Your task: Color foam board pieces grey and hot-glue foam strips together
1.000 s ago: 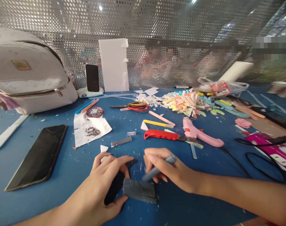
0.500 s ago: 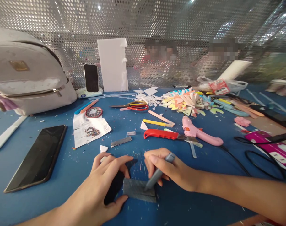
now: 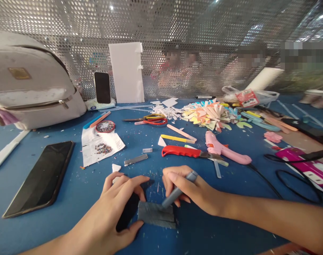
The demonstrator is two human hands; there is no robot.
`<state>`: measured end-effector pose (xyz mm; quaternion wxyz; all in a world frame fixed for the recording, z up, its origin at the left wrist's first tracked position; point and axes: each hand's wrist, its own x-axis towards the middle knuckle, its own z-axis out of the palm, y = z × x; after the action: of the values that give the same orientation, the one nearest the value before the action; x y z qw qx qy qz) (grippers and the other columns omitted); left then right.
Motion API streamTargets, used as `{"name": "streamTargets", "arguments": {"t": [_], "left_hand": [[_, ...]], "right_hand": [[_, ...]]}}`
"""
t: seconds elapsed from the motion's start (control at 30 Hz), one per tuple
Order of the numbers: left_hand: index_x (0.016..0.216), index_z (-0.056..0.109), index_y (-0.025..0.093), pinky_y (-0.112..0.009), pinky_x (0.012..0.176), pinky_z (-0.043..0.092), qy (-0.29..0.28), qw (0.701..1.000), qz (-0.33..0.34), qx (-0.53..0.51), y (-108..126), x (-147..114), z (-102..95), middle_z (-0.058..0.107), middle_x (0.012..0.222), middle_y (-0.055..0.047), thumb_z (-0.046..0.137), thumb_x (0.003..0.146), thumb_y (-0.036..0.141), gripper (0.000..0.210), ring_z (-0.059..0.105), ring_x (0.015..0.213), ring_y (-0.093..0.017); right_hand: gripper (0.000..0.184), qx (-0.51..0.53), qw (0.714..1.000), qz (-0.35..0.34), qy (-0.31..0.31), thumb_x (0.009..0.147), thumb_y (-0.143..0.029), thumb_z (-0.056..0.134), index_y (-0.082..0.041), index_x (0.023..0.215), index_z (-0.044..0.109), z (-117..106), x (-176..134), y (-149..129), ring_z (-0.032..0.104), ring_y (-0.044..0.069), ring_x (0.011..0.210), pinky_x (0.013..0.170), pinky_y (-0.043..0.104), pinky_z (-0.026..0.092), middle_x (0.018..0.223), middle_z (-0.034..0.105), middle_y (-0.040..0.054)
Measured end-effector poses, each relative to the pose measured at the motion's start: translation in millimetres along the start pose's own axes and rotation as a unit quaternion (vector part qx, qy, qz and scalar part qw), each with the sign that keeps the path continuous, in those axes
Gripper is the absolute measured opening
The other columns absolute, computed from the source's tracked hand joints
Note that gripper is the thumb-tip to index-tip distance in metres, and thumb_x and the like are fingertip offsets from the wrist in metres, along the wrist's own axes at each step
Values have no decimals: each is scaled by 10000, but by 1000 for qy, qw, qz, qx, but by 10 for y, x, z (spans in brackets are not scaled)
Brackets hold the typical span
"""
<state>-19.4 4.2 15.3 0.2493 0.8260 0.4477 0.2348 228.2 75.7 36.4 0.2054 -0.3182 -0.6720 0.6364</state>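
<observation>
A blue tabletop (image 3: 94, 184) dotted with pale scraps spreads around a red-handled knife (image 3: 181, 151), and a perforated metal panel (image 3: 78, 21) stands beyond the knife, with blurred people visible behind it. Left of the knife lie white paper (image 3: 88, 154) bearing tiny coloured bits and, farther left, a large dark phone (image 3: 41, 177); a pale backpack (image 3: 31, 85) sits far to the knife's left and toward the panel. Past the knife are open scissors (image 3: 153, 119) and a heap of pastel strips (image 3: 209, 113), while a pink glue gun (image 3: 227, 151) lies just to its right, near the blade. On the near side of the knife, a flat dark grey piece (image 3: 154, 215) rests on the table between the hands. Nearer than the knife and to its left, the left hand (image 3: 112, 207) is arched with thumb and fingers well apart, the thumb tip at the piece's left edge. Directly on the knife's near side, the right hand (image 3: 201, 194) grips a grey marker (image 3: 179, 189), tilted, its lower end at the piece's far edge; whether the tip touches is too blurred to tell
</observation>
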Motion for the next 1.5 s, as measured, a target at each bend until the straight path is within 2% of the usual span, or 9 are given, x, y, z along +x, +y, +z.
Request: {"name": "streamTargets", "arguments": {"t": [0.43, 0.57, 0.73, 0.8, 0.87, 1.0, 1.1, 1.33, 1.5], "left_hand": [[1430, 285, 392, -511, 1119, 265, 10, 1000, -11, -10, 4, 10, 7, 616, 1077, 17, 577, 775, 79, 783, 557, 1074, -249], [1437, 273, 400, -497, 1108, 273, 7, 1000, -18, -9, 23, 6, -1, 616, 1089, 17, 576, 783, 77, 790, 533, 1101, -253], [1440, 249, 413, -531, 1118, 238, -6, 1000, -20, -23, 21, 3, -5, 605, 1110, 16, 584, 774, 59, 826, 521, 1116, -259], [1444, 243, 409, -541, 1119, 227, -8, 1000, -20, -23, 12, 4, -6, 604, 1112, 13, 586, 768, 52, 838, 516, 1117, -262], [1446, 241, 404, -541, 1110, 234, -9, 1000, -13, -25, 1, 9, -5, 603, 1116, 10, 583, 773, 52, 833, 513, 1115, -264], [1450, 245, 399, -532, 1106, 246, -13, 999, -1, -32, -30, 26, -4, 605, 1120, 15, 586, 785, 60, 822, 508, 1112, -264], [1453, 244, 392, -526, 1116, 244, -14, 999, 1, -35, -45, 28, -5, 607, 1115, 15, 587, 784, 51, 825, 510, 1107, -259], [1451, 258, 399, -515, 1107, 249, -11, 999, -3, -40, -31, 10, -4, 601, 1123, 12, 578, 799, 55, 804, 500, 1114, -262], [1452, 255, 392, -499, 1100, 234, -14, 999, -1, -33, -30, 13, -1, 605, 1122, 15, 587, 795, 61, 807, 497, 1129, -265]], "right_hand": [[587, 1, 1000, -9, 5, 999, -637, 449, -151, 693, 568, -3, -4, -15, 493, 92, 502, 423, 213, 288, 652, 524, -2], [594, -2, 1000, -16, -1, 995, -648, 450, -155, 684, 567, 1, -7, -4, 500, 94, 503, 445, 218, 331, 653, 522, -6], [569, -15, 1000, -12, 24, 993, -638, 467, -156, 711, 575, 0, -4, -13, 527, 106, 541, 449, 217, 322, 671, 539, 5], [591, -17, 1000, -7, 13, 987, -653, 464, -154, 690, 570, -12, -3, -13, 515, 101, 513, 440, 216, 315, 642, 532, 2], [619, -11, 1000, -1, 3, 999, -651, 435, -149, 658, 559, -26, -2, -8, 495, 92, 478, 433, 218, 309, 617, 523, 0], [572, -15, 1000, -12, 17, 1009, -626, 446, -142, 738, 586, -40, 3, -1, 540, 104, 550, 444, 202, 321, 689, 560, 18], [610, -10, 1000, -9, -2, 1006, -636, 438, -140, 676, 567, -38, 4, -2, 508, 89, 500, 441, 205, 324, 640, 532, 6], [612, -2, 1000, -11, 0, 1010, -622, 435, -142, 653, 565, -42, -10, 20, 507, 90, 488, 444, 208, 357, 628, 524, 2], [580, -8, 1000, -8, 21, 1007, -610, 449, -143, 684, 570, -49, -5, 22, 520, 91, 511, 435, 199, 327, 660, 539, 7]]}}
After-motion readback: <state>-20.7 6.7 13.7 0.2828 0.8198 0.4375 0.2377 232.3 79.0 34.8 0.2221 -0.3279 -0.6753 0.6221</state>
